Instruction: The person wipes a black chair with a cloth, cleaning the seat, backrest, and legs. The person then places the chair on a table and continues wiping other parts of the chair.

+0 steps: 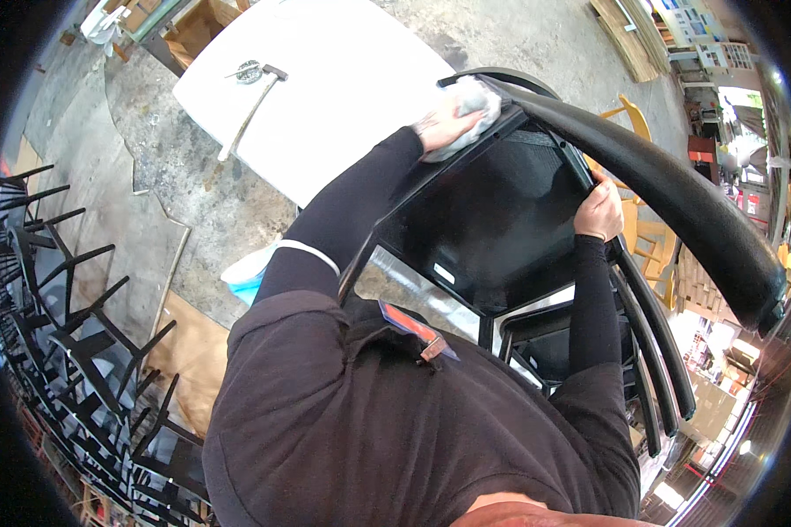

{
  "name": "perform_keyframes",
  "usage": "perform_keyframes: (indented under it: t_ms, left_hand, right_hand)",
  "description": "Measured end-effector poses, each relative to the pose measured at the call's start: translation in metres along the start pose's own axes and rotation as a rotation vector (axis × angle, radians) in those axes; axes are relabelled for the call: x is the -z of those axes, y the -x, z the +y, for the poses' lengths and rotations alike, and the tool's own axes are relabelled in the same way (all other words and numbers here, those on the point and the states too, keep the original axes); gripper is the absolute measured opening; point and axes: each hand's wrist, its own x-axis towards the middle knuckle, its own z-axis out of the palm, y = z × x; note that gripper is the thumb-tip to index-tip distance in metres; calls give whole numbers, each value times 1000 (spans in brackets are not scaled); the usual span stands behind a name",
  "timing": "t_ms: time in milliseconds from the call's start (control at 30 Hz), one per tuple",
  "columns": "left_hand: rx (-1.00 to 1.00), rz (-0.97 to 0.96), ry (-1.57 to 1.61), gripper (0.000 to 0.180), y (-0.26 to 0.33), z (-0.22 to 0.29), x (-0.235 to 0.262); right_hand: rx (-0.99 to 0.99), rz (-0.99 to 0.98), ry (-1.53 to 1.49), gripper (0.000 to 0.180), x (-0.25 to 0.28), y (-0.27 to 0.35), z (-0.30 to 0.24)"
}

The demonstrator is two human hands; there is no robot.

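Note:
A black chair [492, 220] is tipped over in front of me, its flat panel facing up toward me. One thick black leg [650, 167] reaches out to the right. My left hand [448, 127] presses a crumpled white cloth [481, 105] onto the chair's far corner, where the frame meets the leg. The cloth hides part of the fingers. With my right hand [600, 211] I grip the right-hand edge of the frame, fingers curled over it. The chair's far end lies over the edge of a white-topped table [343, 53].
A hammer [259, 110] and a small round dish [249, 72] lie on the table. Many black chairs [79, 334] are piled at the left. Yellow wooden chairs [646, 233] stand at the right, and flat boards [631, 39] are stacked at the far right.

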Motion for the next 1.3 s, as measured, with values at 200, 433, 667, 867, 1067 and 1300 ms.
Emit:
perform_keyframes:
  t_ms: [200, 433, 667, 867, 1067, 1300]
  left_hand:
    - [126, -54, -415, 45, 145, -51, 50]
    - [221, -242, -676, 60, 232, -48, 87]
    - [574, 179, 272, 35, 207, -46, 83]
    - [575, -261, -265, 66, 196, -60, 78]
    - [460, -295, -324, 59, 209, -81, 87]
    - [279, -86, -359, 59, 212, -64, 74]
  right_hand:
    - [60, -10, 15, 44, 4, -1, -4]
    - [39, -33, -36, 45, 7, -2, -5]
    - [-36, -33, -31, 46, 4, 0, -3]
    - [-136, -189, 68, 46, 7, 0, -4]
    - [-106, -168, 42, 47, 4, 0, -2]
    - [-107, -143, -8, 47, 4, 2, -2]
